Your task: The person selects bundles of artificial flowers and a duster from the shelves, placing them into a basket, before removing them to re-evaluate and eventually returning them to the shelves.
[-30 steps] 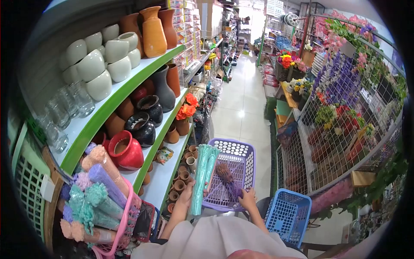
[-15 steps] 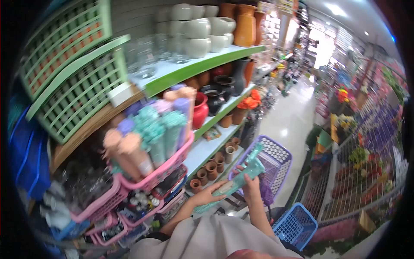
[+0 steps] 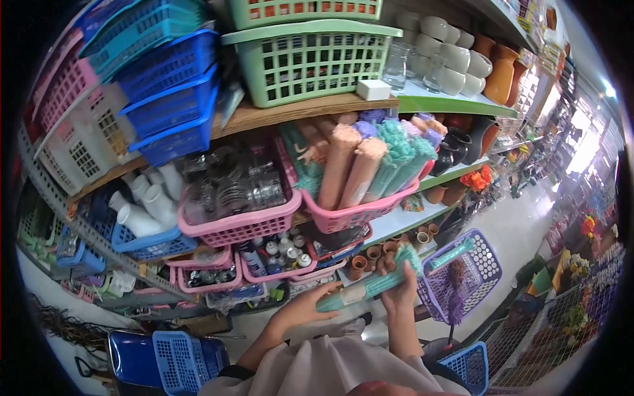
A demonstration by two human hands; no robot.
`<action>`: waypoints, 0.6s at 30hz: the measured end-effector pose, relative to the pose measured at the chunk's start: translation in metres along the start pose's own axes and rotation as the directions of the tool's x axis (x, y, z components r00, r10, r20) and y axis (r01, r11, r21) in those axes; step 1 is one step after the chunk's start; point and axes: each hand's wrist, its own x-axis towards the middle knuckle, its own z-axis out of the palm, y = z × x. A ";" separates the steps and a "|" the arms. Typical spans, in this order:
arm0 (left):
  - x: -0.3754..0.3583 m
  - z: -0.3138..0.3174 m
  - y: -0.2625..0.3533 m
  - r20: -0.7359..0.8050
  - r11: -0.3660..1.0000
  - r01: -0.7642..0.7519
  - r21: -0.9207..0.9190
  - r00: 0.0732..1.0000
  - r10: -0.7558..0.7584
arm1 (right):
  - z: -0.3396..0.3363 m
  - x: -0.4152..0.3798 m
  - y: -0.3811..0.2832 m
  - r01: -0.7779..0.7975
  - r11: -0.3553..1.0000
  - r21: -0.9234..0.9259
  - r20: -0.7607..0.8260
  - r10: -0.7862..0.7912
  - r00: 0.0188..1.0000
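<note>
A teal bundle (image 3: 372, 285) with a pale label lies slanted in front of my body. My right hand (image 3: 401, 294) is wrapped round its upper part. My left hand (image 3: 310, 305) is at its lower end, fingers stretched along and beside it. Just right of the bundle is a purple basket (image 3: 494, 270), which holds another teal bundle (image 3: 452, 256) and a fuzzy purple item (image 3: 456, 290). Above, a pink basket (image 3: 360, 216) on the shelf holds upright peach, teal and lilac bundles.
Left of the bundles stand a pink basket of dark clear-wrapped items (image 3: 241, 228) and a blue basket of white vases (image 3: 155, 244). Green (image 3: 317, 66) and blue baskets (image 3: 168, 99) are stacked above. Terracotta pots (image 3: 357, 266) line the low shelf. Wire racks (image 3: 541, 353) stand at right.
The view has swung left, bringing more shelves and baskets into sight. The teal bundle is still in my right hand; my left hand's fingers have spread out at its lower end.
</note>
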 end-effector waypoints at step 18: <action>0.088 -0.137 0.099 -0.216 0.775 -0.216 0.594 0.885 0.413 | 0.173 0.096 -0.077 0.573 0.807 -0.145 0.317 -0.511 0.799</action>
